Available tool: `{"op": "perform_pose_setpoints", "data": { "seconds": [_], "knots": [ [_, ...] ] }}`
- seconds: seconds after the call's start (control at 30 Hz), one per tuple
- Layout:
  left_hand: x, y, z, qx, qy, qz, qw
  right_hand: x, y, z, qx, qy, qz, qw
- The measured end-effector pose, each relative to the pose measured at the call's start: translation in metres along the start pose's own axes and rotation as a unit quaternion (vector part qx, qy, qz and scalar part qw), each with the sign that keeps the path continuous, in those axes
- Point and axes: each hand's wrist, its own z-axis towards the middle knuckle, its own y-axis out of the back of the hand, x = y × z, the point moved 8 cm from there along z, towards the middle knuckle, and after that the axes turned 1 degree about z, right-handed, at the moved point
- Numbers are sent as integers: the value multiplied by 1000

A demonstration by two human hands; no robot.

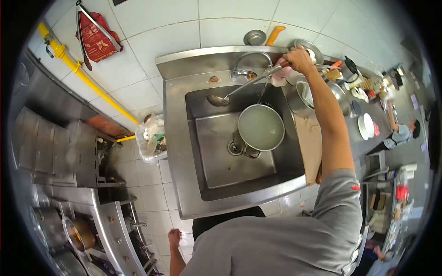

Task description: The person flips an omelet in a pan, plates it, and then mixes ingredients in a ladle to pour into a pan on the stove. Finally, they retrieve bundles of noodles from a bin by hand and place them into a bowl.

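My right hand (299,60) is closed round the brown handle end of a long metal ladle (251,83). The ladle slants down to the left, its bowl hanging over the back left of the steel sink (221,170). Inside the sink stands a metal pot (261,128) filled with cloudy whitish water. The curved faucet (252,54) rises behind it, and a thin stream seems to run down towards the pot. My left hand (174,237) hangs low beside my body, left of the sink's front edge, fingers curled with nothing visible in them.
A bin with a plastic liner (151,138) stands left of the sink. Large pots (301,99) and dishes crowd the counter at right. A yellow pipe (87,85) runs down the wall. Another person (400,133) is at the far right. Pans (79,234) sit at lower left.
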Motion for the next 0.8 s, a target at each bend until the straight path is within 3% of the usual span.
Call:
{"op": "perform_pose_setpoints", "data": {
  "seconds": [0.07,0.1,0.17,0.27,0.43,0.53,0.6,0.67,0.8],
  "knots": [
    [55,-16,-41,2,54,-14,998,-4,-8,21,7,23,-11,1000],
    [110,-27,-47,29,119,-119,985,-2,-9,25,14,35,-16,999],
    [116,-54,-90,44,11,-22,999,4,2,28,1,50,-21,999],
    [121,-88,-126,40,-22,133,990,0,21,26,-26,72,-59,995],
    [94,-122,-121,42,-66,198,977,-31,41,-9,-58,83,-66,993],
    [60,-127,-97,19,-73,99,992,-49,59,-39,-76,56,-40,995],
    [32,-123,-89,2,-27,45,999,-59,72,-58,-60,23,-40,997],
    [-13,-123,-96,-3,-93,38,995,-78,68,-75,-93,2,-34,995],
    [-25,-122,-98,-15,-80,41,996,-104,83,-120,-106,-53,-18,993]
  ]
}}
